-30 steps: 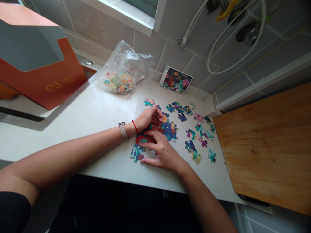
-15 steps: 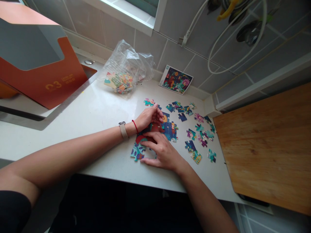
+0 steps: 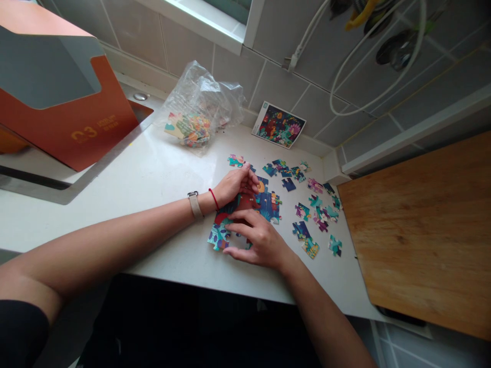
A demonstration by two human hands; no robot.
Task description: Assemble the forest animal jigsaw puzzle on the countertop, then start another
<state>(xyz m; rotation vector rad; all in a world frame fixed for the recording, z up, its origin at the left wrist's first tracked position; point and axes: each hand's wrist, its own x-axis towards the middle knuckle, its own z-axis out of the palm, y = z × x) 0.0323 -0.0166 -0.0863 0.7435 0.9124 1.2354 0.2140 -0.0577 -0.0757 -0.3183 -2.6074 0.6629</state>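
Note:
A partly joined jigsaw puzzle (image 3: 268,203) lies on the white counter under both my hands. My left hand (image 3: 238,185) rests on its side along the upper left of the joined part, fingers loosely bent and apart, with nothing seen in them. Over the lower part, my right hand (image 3: 260,237) spreads its thumb away from its fingers. Its fingertips touch the joined pieces near a red and blue-leaf corner section (image 3: 219,236). Between thumb and fingers shows a gap with bare counter. The hands cover part of the picture.
Loose puzzle pieces (image 3: 302,231) are scattered to the right, with a piece (image 3: 236,160) above my left hand. A picture card (image 3: 279,125) leans on the tiled wall. Behind stands a plastic bag of pieces (image 3: 192,128); an orange box (image 3: 76,128) is left, a wooden board (image 3: 418,230) right.
My right hand and the lower left corner of the puzzle have shifted very slightly upward. My left hand stays where it was. The view has moved a little.

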